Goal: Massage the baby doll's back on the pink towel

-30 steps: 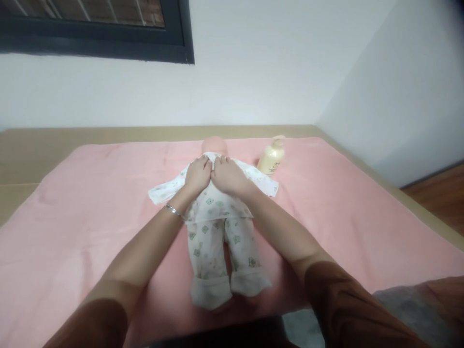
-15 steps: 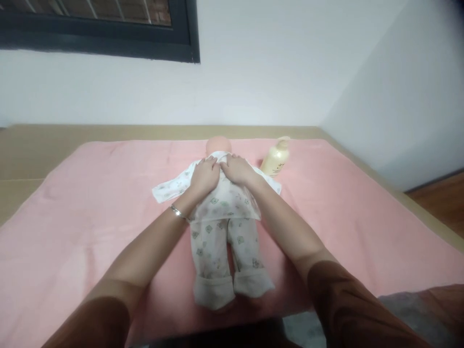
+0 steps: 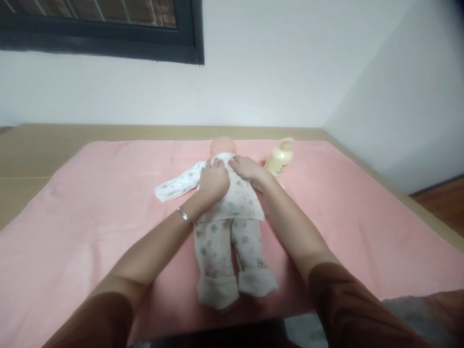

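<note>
A baby doll [image 3: 222, 145] lies on a pink blanket [image 3: 126, 193], its bald head toward the wall. It wears a white patterned top [image 3: 239, 200] and matching trousers [image 3: 217, 246] with turned-up cuffs. My left hand [image 3: 214, 180] rests on the upper left of the doll's back or chest, fingers spread over the cloth; which side faces up I cannot tell. My right hand [image 3: 248, 169] lies flat on the upper right, near the shoulder, and hides most of the right sleeve. Both hands are open and hold nothing.
A cream pump bottle [image 3: 279, 159] leans on the blanket to the right of the doll's head. Behind the tan bed edge [image 3: 181, 131] rises a white wall [image 3: 275, 72] with a dark window frame [image 3: 108, 43]. Wooden floor [image 3: 442, 203] shows at far right.
My left hand has slid a little down and toward the middle of the top. The right hand shifts slightly outward, and a gap opens between the hands. The view moves slightly.
</note>
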`<action>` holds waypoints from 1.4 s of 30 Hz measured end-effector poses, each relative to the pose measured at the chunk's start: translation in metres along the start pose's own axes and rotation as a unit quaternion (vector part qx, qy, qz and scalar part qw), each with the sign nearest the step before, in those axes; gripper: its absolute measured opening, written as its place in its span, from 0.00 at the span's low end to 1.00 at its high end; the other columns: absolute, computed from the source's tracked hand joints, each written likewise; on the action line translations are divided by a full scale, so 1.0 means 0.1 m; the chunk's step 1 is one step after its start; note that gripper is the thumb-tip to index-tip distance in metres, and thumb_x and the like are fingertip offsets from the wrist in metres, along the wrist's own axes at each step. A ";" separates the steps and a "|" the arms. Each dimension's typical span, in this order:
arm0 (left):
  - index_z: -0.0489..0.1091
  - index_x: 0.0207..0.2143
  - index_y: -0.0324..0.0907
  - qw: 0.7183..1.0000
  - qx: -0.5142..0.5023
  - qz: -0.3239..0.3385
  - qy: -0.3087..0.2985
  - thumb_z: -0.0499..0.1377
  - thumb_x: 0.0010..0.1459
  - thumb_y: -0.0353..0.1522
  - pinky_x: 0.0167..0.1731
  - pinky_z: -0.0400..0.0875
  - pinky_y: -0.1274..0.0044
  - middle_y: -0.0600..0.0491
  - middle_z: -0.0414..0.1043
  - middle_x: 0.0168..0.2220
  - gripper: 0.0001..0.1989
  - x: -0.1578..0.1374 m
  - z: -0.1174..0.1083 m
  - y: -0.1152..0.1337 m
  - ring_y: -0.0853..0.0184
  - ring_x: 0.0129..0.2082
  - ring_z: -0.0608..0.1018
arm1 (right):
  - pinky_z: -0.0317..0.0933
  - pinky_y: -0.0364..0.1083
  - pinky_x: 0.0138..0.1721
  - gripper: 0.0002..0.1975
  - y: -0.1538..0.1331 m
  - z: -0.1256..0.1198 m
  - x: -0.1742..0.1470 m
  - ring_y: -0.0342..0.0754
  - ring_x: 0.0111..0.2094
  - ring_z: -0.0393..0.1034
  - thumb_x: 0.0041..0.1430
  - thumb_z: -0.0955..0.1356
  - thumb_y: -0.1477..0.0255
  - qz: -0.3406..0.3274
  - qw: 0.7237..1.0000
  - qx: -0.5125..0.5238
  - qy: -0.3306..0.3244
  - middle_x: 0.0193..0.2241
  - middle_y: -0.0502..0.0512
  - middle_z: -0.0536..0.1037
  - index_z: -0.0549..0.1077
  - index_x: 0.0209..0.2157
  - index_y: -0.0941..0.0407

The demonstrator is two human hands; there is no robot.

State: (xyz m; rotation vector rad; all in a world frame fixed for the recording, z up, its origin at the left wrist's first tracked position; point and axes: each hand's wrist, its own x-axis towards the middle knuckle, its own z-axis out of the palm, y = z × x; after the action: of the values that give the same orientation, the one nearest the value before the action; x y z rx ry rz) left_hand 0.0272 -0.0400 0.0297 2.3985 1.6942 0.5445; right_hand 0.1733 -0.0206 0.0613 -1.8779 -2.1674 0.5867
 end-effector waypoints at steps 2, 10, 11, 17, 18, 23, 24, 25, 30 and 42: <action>0.61 0.63 0.31 1.000 -0.004 0.004 -0.009 0.45 0.64 0.28 0.66 0.57 0.57 0.36 0.60 0.67 0.26 -0.03 -0.01 0.03 0.46 0.69 0.59 | 0.61 0.47 0.54 0.26 0.02 0.01 0.01 0.57 0.56 0.70 0.73 0.53 0.62 0.006 1.000 0.021 0.003 0.58 0.70 0.73 0.71 0.54 0.64; 0.72 0.49 0.38 0.997 -0.074 -0.031 -0.016 0.46 0.61 0.29 0.56 0.70 0.63 0.39 0.75 0.52 0.20 0.19 -0.09 -0.19 0.52 0.55 0.75 | 0.55 0.58 0.62 0.27 -0.31 0.19 -0.14 0.66 0.62 0.63 0.72 0.53 0.68 0.005 0.989 -0.145 0.029 0.59 0.81 0.68 0.64 0.60 0.74; 0.72 0.49 0.38 0.996 -0.079 -0.027 -0.009 0.46 0.60 0.29 0.57 0.69 0.63 0.40 0.75 0.53 0.20 0.22 -0.07 -0.22 0.52 0.55 0.75 | 0.54 0.58 0.63 0.26 -0.36 0.19 -0.19 0.66 0.62 0.62 0.72 0.53 0.70 -0.013 0.986 -0.163 0.020 0.60 0.81 0.67 0.64 0.59 0.75; 0.70 0.58 0.34 0.993 -0.106 -0.020 0.046 0.44 0.61 0.31 0.67 0.59 0.62 0.41 0.69 0.62 0.27 0.25 0.13 -0.30 0.53 0.64 0.69 | 0.57 0.55 0.62 0.25 -0.51 0.14 -0.37 0.64 0.62 0.62 0.70 0.53 0.75 -0.006 0.989 -0.151 0.005 0.61 0.80 0.66 0.62 0.61 0.76; 0.68 0.60 0.33 0.992 -0.112 -0.026 0.049 0.44 0.61 0.32 0.68 0.56 0.63 0.41 0.67 0.64 0.28 0.25 0.15 -0.31 0.54 0.65 0.67 | 0.57 0.55 0.61 0.25 -0.50 0.13 -0.35 0.64 0.62 0.62 0.71 0.53 0.74 0.001 0.991 -0.133 0.011 0.61 0.79 0.66 0.63 0.61 0.75; 0.68 0.62 0.35 0.988 -0.132 -0.043 0.067 0.45 0.61 0.33 0.70 0.53 0.64 0.45 0.65 0.66 0.29 0.24 0.21 -0.32 0.56 0.68 0.64 | 0.54 0.54 0.63 0.27 -0.32 0.21 -0.12 0.62 0.63 0.62 0.71 0.54 0.68 0.011 0.992 -0.102 0.068 0.61 0.78 0.68 0.64 0.60 0.74; 0.68 0.62 0.36 0.987 -0.136 -0.043 0.073 0.45 0.62 0.33 0.70 0.54 0.64 0.46 0.65 0.66 0.29 0.24 0.21 -0.33 0.57 0.67 0.65 | 0.53 0.54 0.63 0.28 -0.26 0.23 -0.06 0.61 0.63 0.62 0.71 0.54 0.67 0.015 0.992 -0.096 0.077 0.61 0.77 0.68 0.65 0.60 0.73; 0.69 0.61 0.36 0.986 -0.140 -0.044 0.077 0.45 0.62 0.33 0.70 0.54 0.64 0.46 0.66 0.66 0.29 0.24 0.22 -0.33 0.57 0.67 0.65 | 0.53 0.54 0.64 0.28 -0.21 0.24 -0.01 0.61 0.63 0.63 0.71 0.54 0.66 0.019 0.993 -0.087 0.081 0.61 0.76 0.68 0.66 0.60 0.72; 0.72 0.58 0.40 0.978 -0.173 -0.051 0.104 0.47 0.62 0.34 0.71 0.53 0.61 0.46 0.68 0.64 0.26 0.23 0.26 -0.36 0.57 0.67 0.66 | 0.55 0.56 0.63 0.29 -0.15 0.23 0.00 0.61 0.61 0.65 0.73 0.52 0.63 0.032 0.994 -0.066 0.075 0.60 0.73 0.70 0.67 0.59 0.68; 0.74 0.53 0.41 0.950 -0.257 -0.084 0.158 0.41 0.67 0.35 0.73 0.41 0.58 0.46 0.70 0.63 0.25 0.17 0.31 -0.38 0.61 0.68 0.64 | 0.46 0.59 0.69 0.31 -0.48 0.24 -0.27 0.63 0.72 0.44 0.69 0.55 0.72 -0.058 0.984 -0.062 0.156 0.72 0.71 0.49 0.51 0.70 0.68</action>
State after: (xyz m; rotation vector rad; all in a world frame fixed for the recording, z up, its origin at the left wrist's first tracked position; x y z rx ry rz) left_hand 0.0107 -0.0082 -0.0083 1.8526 1.5890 1.2201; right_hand 0.1252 -0.0561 0.0629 -1.7475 -2.1266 0.1257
